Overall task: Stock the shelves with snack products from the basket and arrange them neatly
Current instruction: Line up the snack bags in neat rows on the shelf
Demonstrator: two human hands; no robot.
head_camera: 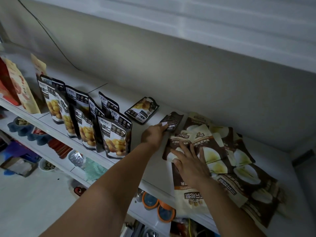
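Note:
On the white shelf (148,161), my left hand (153,135) pinches the near edge of a dark snack pouch (172,121) lying flat. My right hand (189,161) rests with spread fingers on a loose pile of brown-and-cream pouches (239,161) lying flat at the right. Another dark pouch (142,110) lies flat farther back. Several dark pouches with yellow nuts (116,134) stand upright in rows at the left.
Orange and tan bags (20,89) stand at the shelf's far left. A black cable (51,36) runs down the back wall. An upper shelf (222,31) overhangs. Lower shelves hold bowls (22,125), orange-rimmed lids (159,207) and a striped cloth (94,168).

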